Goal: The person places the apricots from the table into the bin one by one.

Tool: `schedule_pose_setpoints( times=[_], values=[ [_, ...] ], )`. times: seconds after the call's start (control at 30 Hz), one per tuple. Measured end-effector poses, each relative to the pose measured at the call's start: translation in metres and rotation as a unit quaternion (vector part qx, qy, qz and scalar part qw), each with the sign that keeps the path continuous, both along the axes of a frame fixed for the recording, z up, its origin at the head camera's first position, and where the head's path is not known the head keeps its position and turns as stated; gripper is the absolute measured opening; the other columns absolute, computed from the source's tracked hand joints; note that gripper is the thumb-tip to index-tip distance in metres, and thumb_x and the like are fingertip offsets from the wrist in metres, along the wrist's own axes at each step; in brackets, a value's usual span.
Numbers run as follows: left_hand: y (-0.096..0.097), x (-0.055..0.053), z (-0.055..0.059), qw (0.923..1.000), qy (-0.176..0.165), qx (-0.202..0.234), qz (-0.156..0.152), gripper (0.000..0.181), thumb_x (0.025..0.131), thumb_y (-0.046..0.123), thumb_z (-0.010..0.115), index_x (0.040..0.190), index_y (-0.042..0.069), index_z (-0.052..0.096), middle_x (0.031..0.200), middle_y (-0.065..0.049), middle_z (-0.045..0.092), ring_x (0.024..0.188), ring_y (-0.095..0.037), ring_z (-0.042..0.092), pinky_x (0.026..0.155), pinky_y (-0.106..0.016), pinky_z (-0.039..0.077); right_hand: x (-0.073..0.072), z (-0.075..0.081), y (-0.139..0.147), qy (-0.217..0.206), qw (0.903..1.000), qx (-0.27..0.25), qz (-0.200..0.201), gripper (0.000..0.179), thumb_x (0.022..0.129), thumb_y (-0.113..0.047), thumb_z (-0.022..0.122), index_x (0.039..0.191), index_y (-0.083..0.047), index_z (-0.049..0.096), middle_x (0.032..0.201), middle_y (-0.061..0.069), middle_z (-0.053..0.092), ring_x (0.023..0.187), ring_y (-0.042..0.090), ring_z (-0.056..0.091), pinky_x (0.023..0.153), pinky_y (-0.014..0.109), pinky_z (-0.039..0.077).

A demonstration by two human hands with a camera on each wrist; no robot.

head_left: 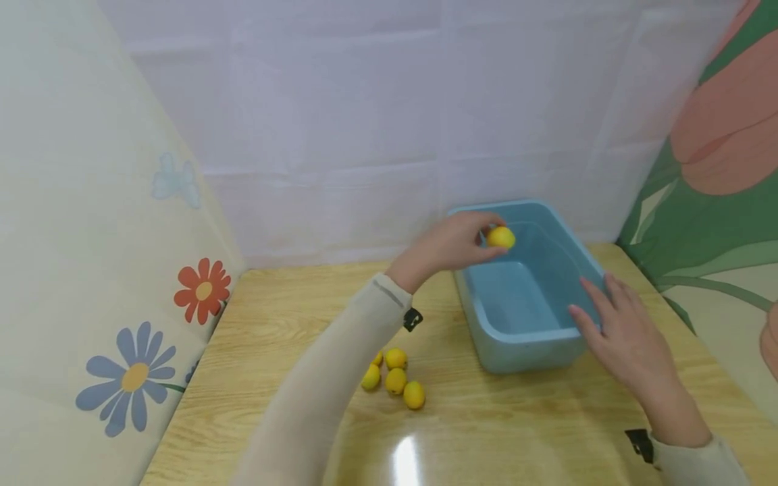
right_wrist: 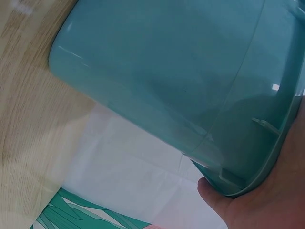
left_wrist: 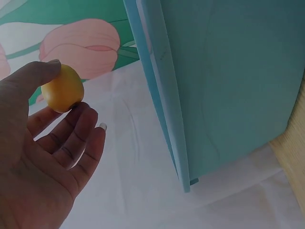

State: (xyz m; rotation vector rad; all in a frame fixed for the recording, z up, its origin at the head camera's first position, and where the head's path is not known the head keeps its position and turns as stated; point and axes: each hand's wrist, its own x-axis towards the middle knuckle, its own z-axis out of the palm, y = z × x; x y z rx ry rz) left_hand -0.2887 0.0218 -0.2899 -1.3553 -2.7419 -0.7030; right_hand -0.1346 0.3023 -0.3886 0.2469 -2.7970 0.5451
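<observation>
My left hand (head_left: 464, 243) is over the left part of the blue plastic tub (head_left: 486, 324). Between thumb and fingertips it pinches a small oval yellow fruit (left_wrist: 63, 89) with a dark spot at its lower end. In the left wrist view the other fingers are loosely bent below the fruit, and the tub's wall (left_wrist: 228, 86) rises at the right. My right hand (head_left: 629, 334) rests at the tub's near right corner, fingers spread over the rim. The right wrist view shows the palm (right_wrist: 271, 205) against the rim.
Several more yellow fruits (head_left: 396, 381) lie clustered on the wooden table (head_left: 273, 310), partly hidden by the left sleeve (head_left: 328, 378). A white cloth (head_left: 340, 135) hangs behind, and panels with printed flowers (head_left: 135, 376) stand at both sides.
</observation>
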Motion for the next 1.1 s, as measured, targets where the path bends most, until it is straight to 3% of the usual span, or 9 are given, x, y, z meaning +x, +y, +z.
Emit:
schedule_pose_setpoints(
  times=[0.27,0.5,0.83,1.1],
  values=[
    [0.025,-0.009,-0.003,0.9992,0.006,-0.038,-0.012,0.048,0.098,0.038,0.066,0.138,0.013,0.058,0.127,0.002,0.066,0.109,-0.009,0.061,0.09,-0.02,0.049,0.0,0.0,0.001,0.002,1.0,0.004,-0.003,0.064,0.108,-0.044,0.043,0.158,-0.005,0.033,0.16,0.036,0.018,0.145,0.056,0.018,0.112,0.072,0.019],
    [0.042,-0.014,-0.016,0.9981,-0.03,-0.054,-0.004,0.048,0.099,0.039,0.065,0.14,0.015,0.056,0.129,0.003,0.064,0.116,-0.011,0.058,0.095,-0.023,0.048,-0.002,0.0,-0.001,0.002,0.9999,0.009,-0.005,0.064,0.108,-0.045,0.043,0.156,-0.003,0.035,0.159,0.037,0.02,0.144,0.057,0.021,0.11,0.073,0.021],
    [0.05,-0.018,-0.034,0.9968,-0.035,-0.07,0.013,0.048,0.099,0.041,0.064,0.141,0.017,0.057,0.129,0.005,0.064,0.114,-0.008,0.058,0.094,-0.024,0.048,-0.004,-0.001,-0.006,-0.002,1.0,0.004,-0.004,0.065,0.108,-0.045,0.043,0.156,-0.003,0.034,0.159,0.036,0.02,0.145,0.056,0.02,0.108,0.074,0.023],
    [0.048,-0.018,-0.037,0.9961,-0.022,-0.085,0.015,0.048,0.1,0.042,0.063,0.14,0.017,0.057,0.126,0.006,0.064,0.109,-0.006,0.058,0.092,-0.023,0.048,-0.004,-0.001,-0.008,0.001,1.0,0.005,-0.005,0.065,0.107,-0.045,0.043,0.156,-0.004,0.035,0.159,0.036,0.022,0.144,0.055,0.021,0.107,0.073,0.024]
  ],
)
